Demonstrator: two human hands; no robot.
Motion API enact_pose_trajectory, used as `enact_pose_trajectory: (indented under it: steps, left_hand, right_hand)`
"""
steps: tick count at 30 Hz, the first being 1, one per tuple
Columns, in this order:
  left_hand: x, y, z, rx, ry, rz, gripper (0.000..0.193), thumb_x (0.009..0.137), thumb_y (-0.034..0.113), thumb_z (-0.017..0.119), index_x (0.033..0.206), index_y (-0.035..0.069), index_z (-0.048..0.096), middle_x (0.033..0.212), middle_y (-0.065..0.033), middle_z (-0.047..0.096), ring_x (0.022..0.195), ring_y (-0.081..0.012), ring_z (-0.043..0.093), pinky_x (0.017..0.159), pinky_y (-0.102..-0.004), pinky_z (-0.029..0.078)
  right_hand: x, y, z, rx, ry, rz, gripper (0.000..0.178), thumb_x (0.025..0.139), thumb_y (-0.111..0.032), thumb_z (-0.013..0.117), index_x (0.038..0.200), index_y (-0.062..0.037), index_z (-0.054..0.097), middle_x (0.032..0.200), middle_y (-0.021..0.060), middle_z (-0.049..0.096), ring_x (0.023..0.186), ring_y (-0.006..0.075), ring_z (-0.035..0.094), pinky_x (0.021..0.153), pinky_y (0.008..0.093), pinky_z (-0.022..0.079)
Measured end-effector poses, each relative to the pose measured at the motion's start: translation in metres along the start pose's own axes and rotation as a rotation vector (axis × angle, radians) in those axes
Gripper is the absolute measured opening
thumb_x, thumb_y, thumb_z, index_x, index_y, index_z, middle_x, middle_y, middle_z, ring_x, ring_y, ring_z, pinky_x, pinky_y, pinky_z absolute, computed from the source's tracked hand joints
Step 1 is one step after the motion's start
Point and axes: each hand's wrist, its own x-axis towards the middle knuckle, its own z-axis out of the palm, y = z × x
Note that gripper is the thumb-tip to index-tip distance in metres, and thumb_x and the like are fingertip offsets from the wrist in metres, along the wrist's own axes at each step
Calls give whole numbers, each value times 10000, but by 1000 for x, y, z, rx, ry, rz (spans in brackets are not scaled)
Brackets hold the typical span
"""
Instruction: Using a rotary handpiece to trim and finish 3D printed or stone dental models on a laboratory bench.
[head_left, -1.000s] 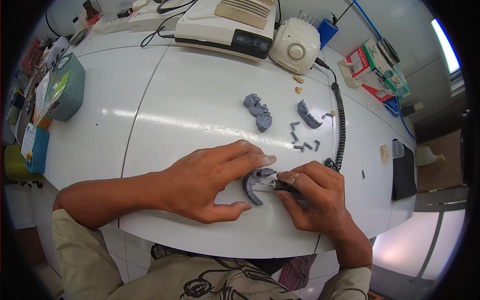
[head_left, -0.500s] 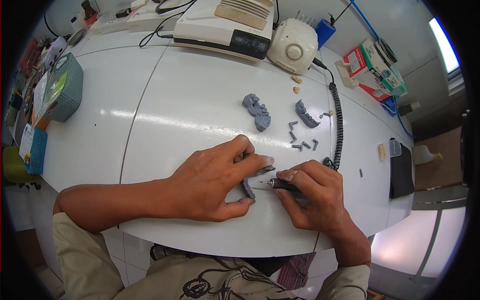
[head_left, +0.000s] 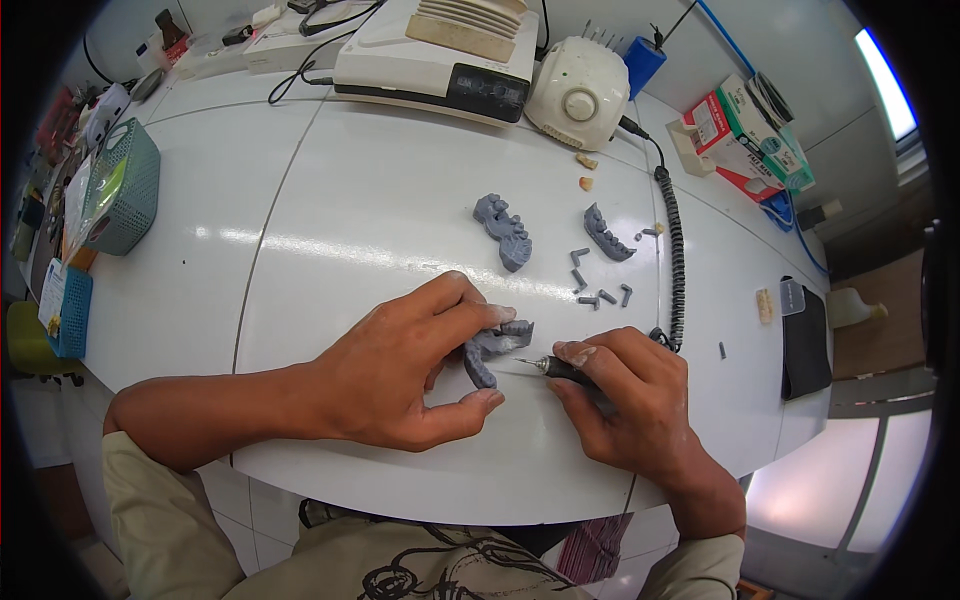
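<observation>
My left hand holds a grey dental arch model at the middle of the table's near part. Its fingers reach over the model's far side; the thumb is stretched out near the lower end, with a small gap seeming to show there. Part of the model is hidden by the fingers. My right hand grips a dark rotary handpiece like a pen. A thin bur at its metal nose points left at the model, slightly apart from it. Whitish dust coats the fingertips of both hands.
Farther off lie a grey dental model, a smaller one and several short grey pegs. A coiled cord leads to a cream control unit. Behind are a white machine, baskets and a carton. A black pouch lies right.
My left hand has shifted slightly left and turned the dental model, so more of its surface shows. The handpiece stays nearly in place, and the bur is farther from the model.
</observation>
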Motion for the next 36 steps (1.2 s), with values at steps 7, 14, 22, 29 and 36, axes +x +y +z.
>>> enact_pose_trajectory:
  steps: [7,14,22,29,36]
  left_hand:
    - [0,6,0,-33,-18,-74,679,888,187,928,1466,-34,649,1267,-134,546,805,-144,661,673,-283,597]
    - [1,4,4,-30,-16,-86,670,876,199,947,1439,-27,663,1255,-129,549,786,-152,663,664,-281,603]
    - [1,6,0,-17,-37,-74,683,866,177,938,1403,-56,588,1254,-159,545,801,-187,679,660,-301,611]
    - [1,5,-2,-77,-51,-71,675,878,141,902,1416,-67,552,1254,-177,541,891,-219,689,680,-299,625]
    - [1,-1,2,-142,-2,-12,672,893,167,854,1421,-62,507,1244,-195,543,903,-271,718,775,-364,627]
  right_hand:
    - [0,-9,7,-31,38,14,340,804,-80,943,1119,-41,820,881,69,710,730,230,681,596,359,509]
    - [1,-11,11,-77,51,-1,362,796,-69,945,1132,-23,817,875,66,700,718,222,664,588,355,491]
    - [0,-9,8,-54,42,21,361,783,-76,948,1116,-28,818,882,74,709,723,230,681,584,358,500]
    - [1,-8,7,-33,46,19,343,786,-76,939,1105,-34,819,882,78,719,725,234,696,586,356,512]
    - [0,-7,6,-21,38,20,347,777,-91,941,1099,-40,821,882,78,722,718,237,695,576,365,512]
